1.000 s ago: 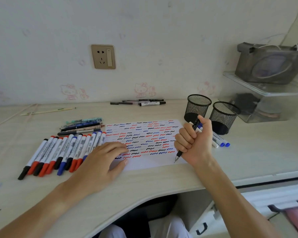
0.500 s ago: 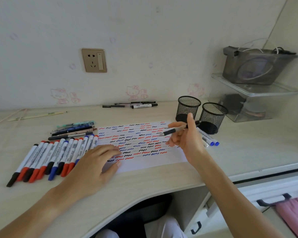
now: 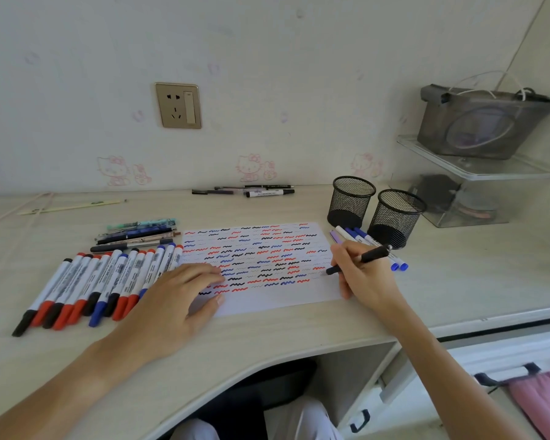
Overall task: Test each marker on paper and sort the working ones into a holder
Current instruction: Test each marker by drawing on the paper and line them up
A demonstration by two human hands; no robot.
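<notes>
My right hand (image 3: 364, 277) pinches a black pen (image 3: 359, 259), tip on the paper (image 3: 315, 296) at centre-right; left hand (image 3: 175, 300) flat, steadying. Next: a squiggle, then judge.

Marker barrels (image 3: 118, 277) bear printed labels, too small to read

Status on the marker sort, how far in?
Done: paper is crowded with test squiggles, but both mesh holders look empty. In hand: right hand holds a black pen, tip at the paper; left hand lies flat on the sheet. Left: the marker row.
</notes>
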